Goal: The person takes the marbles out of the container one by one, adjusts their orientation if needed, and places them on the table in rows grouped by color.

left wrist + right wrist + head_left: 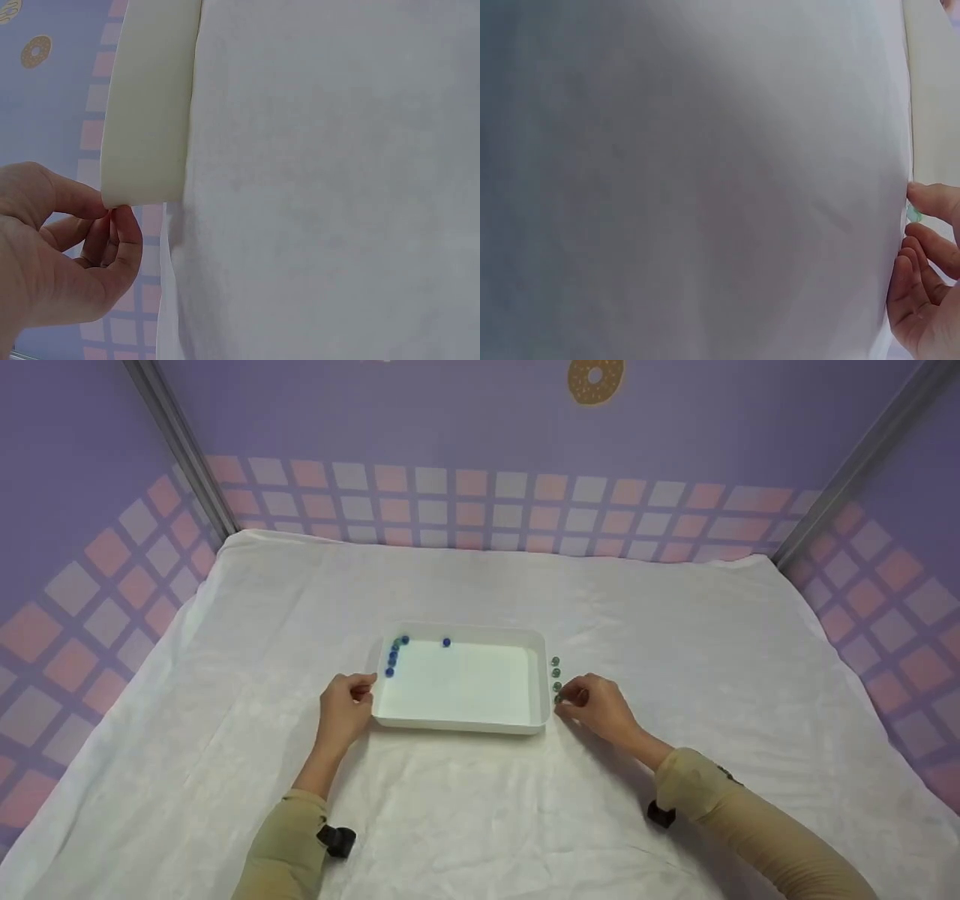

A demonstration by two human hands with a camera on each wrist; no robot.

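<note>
A white rectangular tray (pixel 457 726) lies on the cloth, seen whole in the head view. Its left wall is pinched between thumb and fingers of my left hand (pixel 345 709); the left wrist view shows the fingertips at a tray corner. Inside, several blue marbles (pixel 392 658) line the back left corner, and a single blue marble (pixel 447 643) sits apart along the back wall. Just right of the tray, green glass marbles (pixel 556 673) form a short row. My right hand (pixel 600 709) holds the nearest green marble (pixel 914 214) between thumb and index finger, its other fingers curled.
White cloth (pixel 480 810) with soft wrinkles covers the table. Purple walls with pink and white squares (pixel 510 502) enclose the back and both sides. Metal posts (pixel 184 450) stand at the back corners. A black wrist device (pixel 337 841) sits by the left sleeve.
</note>
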